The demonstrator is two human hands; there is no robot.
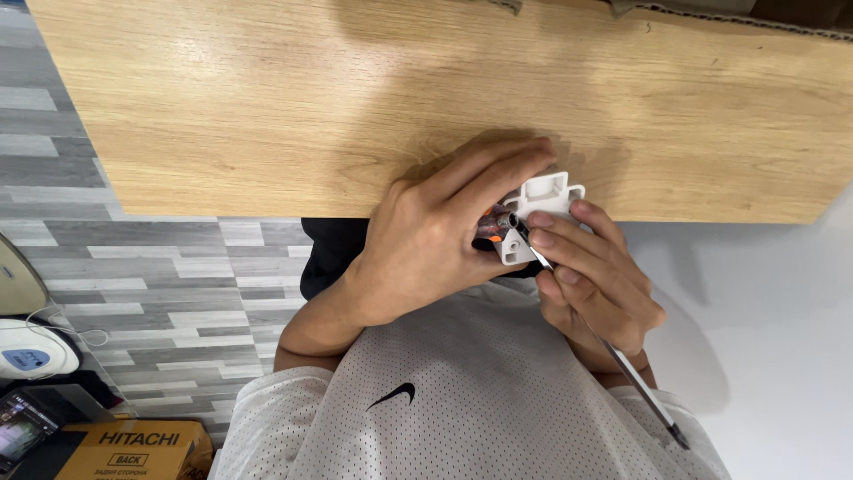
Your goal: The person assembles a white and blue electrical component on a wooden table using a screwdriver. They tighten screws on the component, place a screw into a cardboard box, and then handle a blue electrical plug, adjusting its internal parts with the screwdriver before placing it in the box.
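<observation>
Both hands meet at the near edge of the wooden worktop in the head view: the left hand curls closed around a small white plastic part, fingers folded over its top, while the right hand pinches a thin metal tool between its fingertips, the tip set against the part. That part is white moulded plastic with a squared, open frame on its far side and a flat tab with a round hole on its near side; something orange and dark with a small metal cylinder shows inside it, half hidden by the left fingers. It sits just over the worktop's edge, held between the two hands above the person's chest. One white part, one tool and two hands are in play. Light oak-grain wood makes up the worktop, with a strip of cardboard along its far edge. Grey plank-pattern flooring lies to the left, a plain white surface to the right. One yellow cardboard box and one white device with a cable sit at the lower left. The person wears a white mesh shirt.
</observation>
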